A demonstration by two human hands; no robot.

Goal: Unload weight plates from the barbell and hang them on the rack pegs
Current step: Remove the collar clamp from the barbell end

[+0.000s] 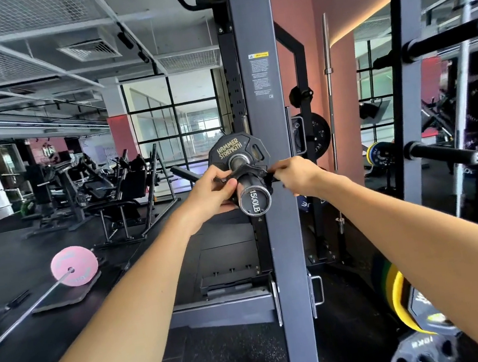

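A barbell sleeve (253, 195) marked 1500LB points at me, in front of a grey rack upright (266, 114). A black Hammer Strength plate (228, 149) sits on the sleeve. A black collar clamp (250, 170) wraps the sleeve just outside the plate. My left hand (209, 190) pinches the clamp's left side, fingers curled round it. My right hand (296, 173) grips the clamp's right lever, partly behind the upright. Bare black rack pegs (443, 153) (447, 38) stick out at the right.
Yellow and black plates (408, 307) hang low at the right. A pink plate (74, 265) on a second bar lies on the floor at left. A bare bar (330, 88) stands upright behind the rack. Benches and machines fill the left background.
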